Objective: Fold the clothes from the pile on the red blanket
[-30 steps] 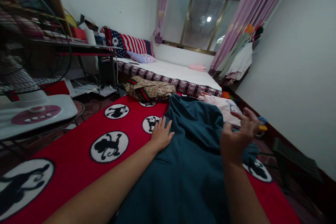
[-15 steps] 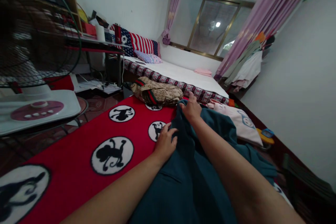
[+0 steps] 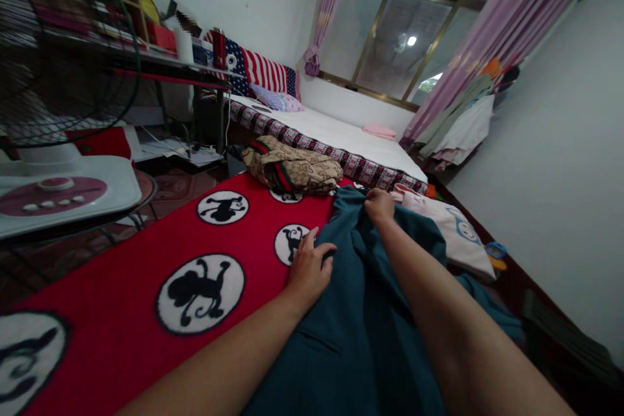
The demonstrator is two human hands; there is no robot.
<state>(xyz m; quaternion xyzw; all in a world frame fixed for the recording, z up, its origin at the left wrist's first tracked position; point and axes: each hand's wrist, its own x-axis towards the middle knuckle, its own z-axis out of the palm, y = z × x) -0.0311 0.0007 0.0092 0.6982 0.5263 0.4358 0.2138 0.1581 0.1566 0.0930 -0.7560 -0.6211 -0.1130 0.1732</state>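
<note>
Head view: right hand [image 3: 379,205] was closed on a fold of the dark teal, creased cloth garment [image 3: 358,312], near its far end. From that grip the garment's long axis ran back toward the wearer, over the red monkey-print fabric cover [image 3: 266,289]. Left hand [image 3: 310,271] was left of and short of the grip, nearer the garment's left edge, fingers loosely parted, nothing held. Tan patterned fabric bag [image 3: 314,170]: beyond-left of grip.
</note>
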